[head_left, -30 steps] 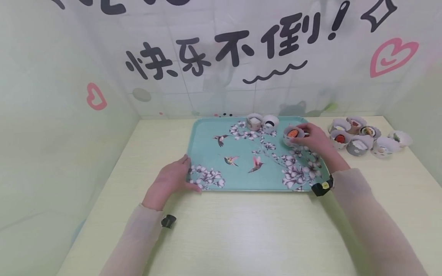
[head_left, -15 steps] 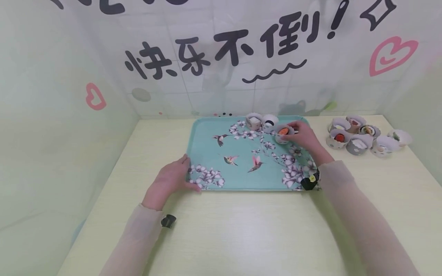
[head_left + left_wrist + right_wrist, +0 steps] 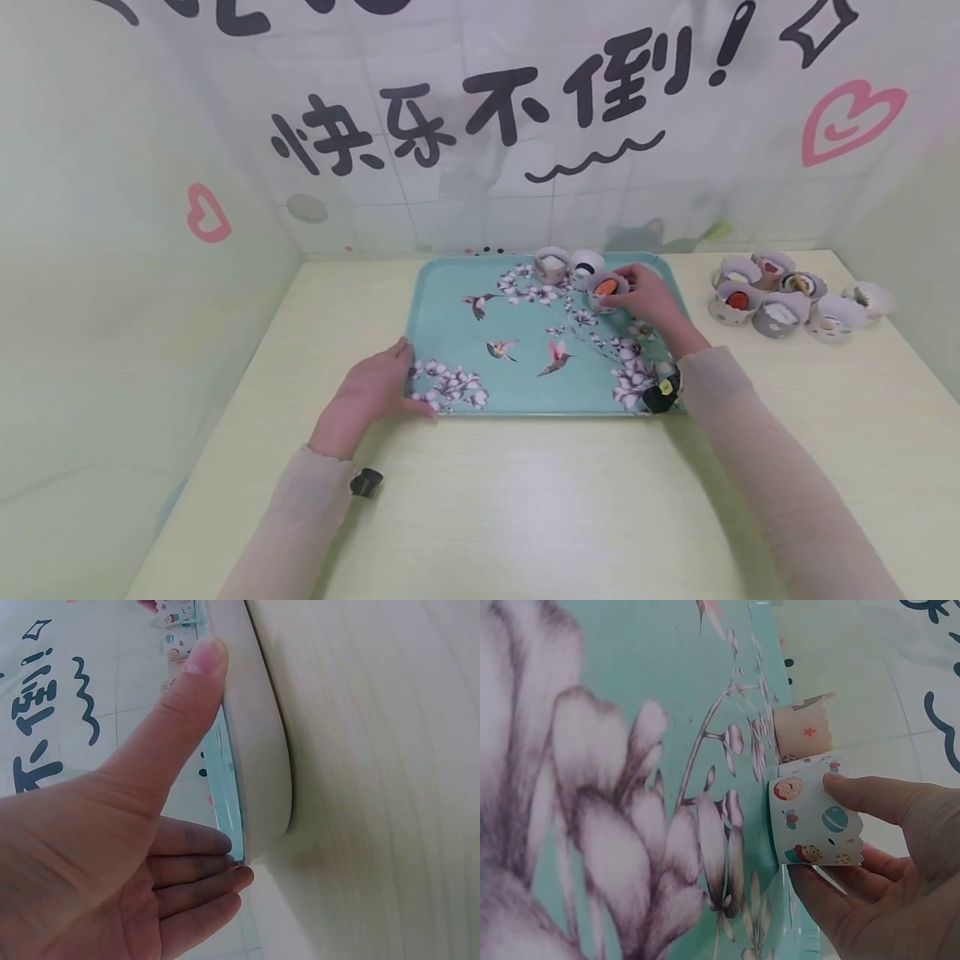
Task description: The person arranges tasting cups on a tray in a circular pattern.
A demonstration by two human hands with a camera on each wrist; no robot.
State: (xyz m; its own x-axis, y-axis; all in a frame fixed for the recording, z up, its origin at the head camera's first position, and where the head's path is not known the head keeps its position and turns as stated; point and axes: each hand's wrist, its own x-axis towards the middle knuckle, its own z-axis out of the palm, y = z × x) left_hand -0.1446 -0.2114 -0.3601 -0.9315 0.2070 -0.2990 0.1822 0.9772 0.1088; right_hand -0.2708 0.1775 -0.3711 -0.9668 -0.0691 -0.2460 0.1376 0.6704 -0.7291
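At 6 o'clock from the middle of the tray [image 3: 450,329], open room is left on a broad stretch of desk [image 3: 525,500]. At 8 o'clock, the tray's near-left corner is touched by the left hand [image 3: 372,385], with thumb and fingers spread along the two edges. Room is left across the tray's middle. At 1 o'clock, a paper cup [image 3: 814,825] with orange-red filling [image 3: 606,287] is pinched by the right hand [image 3: 648,296]; whether its base touches the tray cannot be told. At 12 o'clock, near the far edge, two cups [image 3: 552,275] are set side by side. Towards 2 o'clock, beyond the tray's right edge and a gap, seven cups [image 3: 780,318] are clustered.
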